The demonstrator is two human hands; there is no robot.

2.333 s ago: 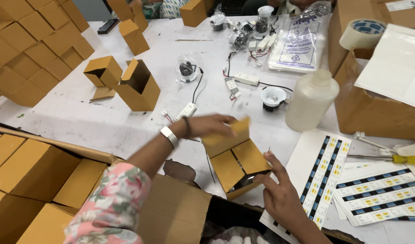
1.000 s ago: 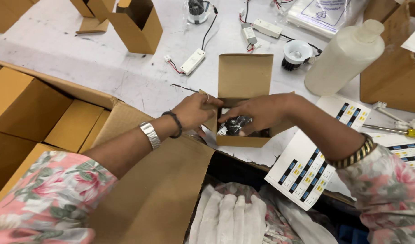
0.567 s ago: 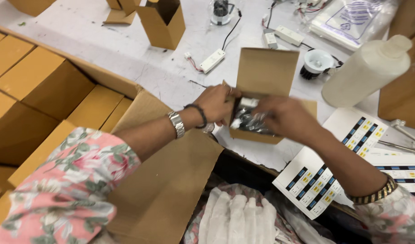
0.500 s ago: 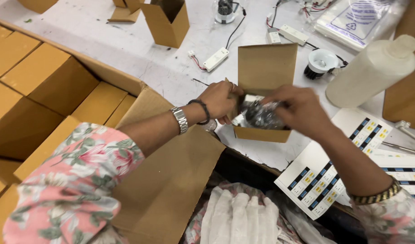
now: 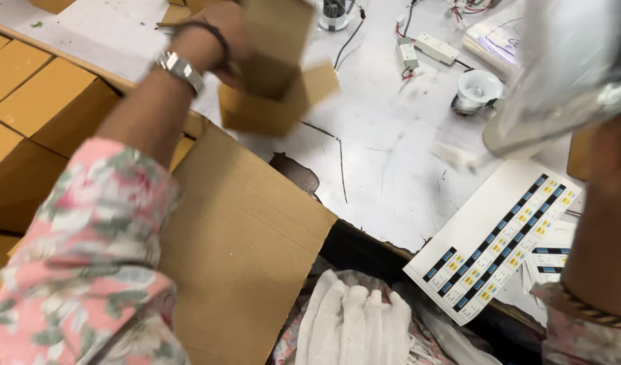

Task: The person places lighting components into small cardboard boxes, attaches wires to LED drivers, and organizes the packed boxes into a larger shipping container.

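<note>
1. the left hand (image 5: pixel 219 34) has its fingers closed round a small open cardboard box (image 5: pixel 273 81), lifted above the bench (image 5: pixel 385 176) and blurred; one loose flap hangs out to the side, so whatever is inside could tip out if the box tilts further.
2. the right hand is mostly out of view at the right edge, only the forearm (image 5: pixel 604 230) showing, and i cannot tell how its fingers stand; a blurred clear plastic wrapper (image 5: pixel 560 74) hangs by it and could snag the wired parts (image 5: pixel 418 51) or round white fitting (image 5: pixel 476 91).
3. the label sheet (image 5: pixel 496 240) overhangs the bench edge and might slide off.
4. the bench is scuffed white, crowded; stacked flat boxes (image 5: pixel 33 101) sit left, a big open carton flap (image 5: pixel 246 250) and white cloth (image 5: pixel 354 328) below.
</note>
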